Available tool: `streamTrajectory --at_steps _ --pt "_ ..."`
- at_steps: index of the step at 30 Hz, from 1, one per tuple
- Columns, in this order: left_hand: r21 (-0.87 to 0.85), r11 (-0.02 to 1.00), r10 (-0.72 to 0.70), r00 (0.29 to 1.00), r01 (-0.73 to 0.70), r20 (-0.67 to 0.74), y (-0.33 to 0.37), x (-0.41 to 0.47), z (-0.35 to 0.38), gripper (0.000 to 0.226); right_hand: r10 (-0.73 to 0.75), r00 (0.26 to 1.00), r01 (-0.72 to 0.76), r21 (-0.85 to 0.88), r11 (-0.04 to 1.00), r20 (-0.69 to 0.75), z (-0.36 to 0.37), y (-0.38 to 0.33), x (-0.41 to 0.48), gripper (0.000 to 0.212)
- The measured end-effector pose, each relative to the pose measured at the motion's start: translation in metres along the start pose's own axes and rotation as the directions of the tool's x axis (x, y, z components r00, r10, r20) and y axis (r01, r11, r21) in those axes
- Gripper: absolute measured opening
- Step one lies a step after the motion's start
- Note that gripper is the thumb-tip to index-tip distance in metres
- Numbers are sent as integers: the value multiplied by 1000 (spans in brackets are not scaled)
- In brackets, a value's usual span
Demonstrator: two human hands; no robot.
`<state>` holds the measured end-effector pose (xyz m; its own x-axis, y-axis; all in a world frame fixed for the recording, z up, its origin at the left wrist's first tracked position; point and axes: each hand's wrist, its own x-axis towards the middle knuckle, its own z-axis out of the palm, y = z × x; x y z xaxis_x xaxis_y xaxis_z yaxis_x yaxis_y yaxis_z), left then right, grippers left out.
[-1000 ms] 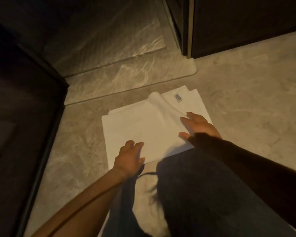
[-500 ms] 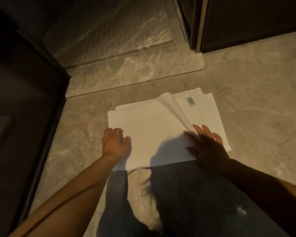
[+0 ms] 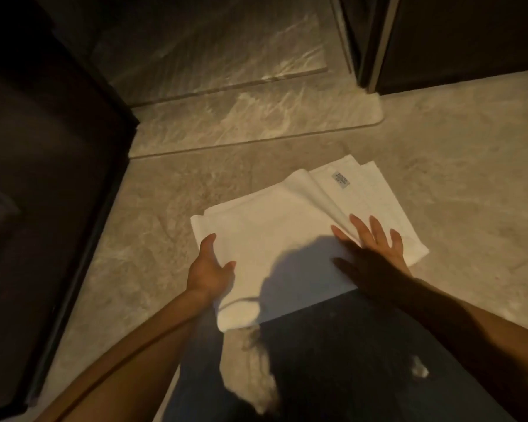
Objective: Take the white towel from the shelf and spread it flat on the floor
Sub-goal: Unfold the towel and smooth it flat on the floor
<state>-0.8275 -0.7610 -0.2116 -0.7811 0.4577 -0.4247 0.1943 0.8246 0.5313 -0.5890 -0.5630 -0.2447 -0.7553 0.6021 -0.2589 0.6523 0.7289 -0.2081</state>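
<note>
One white towel, one label, two hands: left, right.

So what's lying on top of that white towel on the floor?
Both hands rest on the white towel: the left hand at its left edge, the right hand spread flat. A small label shows; the near edge is hidden.

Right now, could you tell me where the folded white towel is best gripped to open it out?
Probably by the raised top flap of the white towel, beside the label. It arches off the layer below, so fingers can slip under from the right, where the right hand rests; the left hand pins the other edge.
</note>
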Motion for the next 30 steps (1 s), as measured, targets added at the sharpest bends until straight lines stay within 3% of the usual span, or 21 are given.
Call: streamTrajectory --at_steps 5,8,10,13,15,17,21,24,27,30 --pt "-94 987 -131 991 129 -10 -38 -44 -15 75 -245 968 250 -130 959 51 -16 -22 64 66" --pt "169 974 -136 985 153 -108 -56 -64 -19 67 -200 977 188 -138 972 -78 -21 -56 95 60" --pt "405 908 -32 981 109 -192 -58 -67 -21 75 -104 990 101 -44 994 -92 -15 -88 94 58" --pt "598 788 222 974 -149 -50 -55 -54 -25 82 -129 992 129 78 989 -11 6 -115 71 66" --pt "596 748 300 950 -293 90 -48 -40 -23 77 -195 981 194 59 979 19 13 -109 59 74" --pt "583 737 312 937 -343 157 -39 -28 -17 74 -266 962 262 67 963 59 12 -94 56 77" --pt "477 830 294 953 -290 68 -24 -14 -3 58 -364 918 352 101 931 159 -2 -70 57 75" --pt "491 825 272 958 -279 87 -21 -9 0 63 -396 895 383 99 918 204 -9 -62 56 73" --pt "545 793 208 962 -272 177 -19 -12 1 69 -415 893 408 78 910 173 -10 -58 53 72" --pt "579 771 217 964 -265 153 -18 -28 5 66 -402 910 384 165 908 97 -16 -55 53 62"
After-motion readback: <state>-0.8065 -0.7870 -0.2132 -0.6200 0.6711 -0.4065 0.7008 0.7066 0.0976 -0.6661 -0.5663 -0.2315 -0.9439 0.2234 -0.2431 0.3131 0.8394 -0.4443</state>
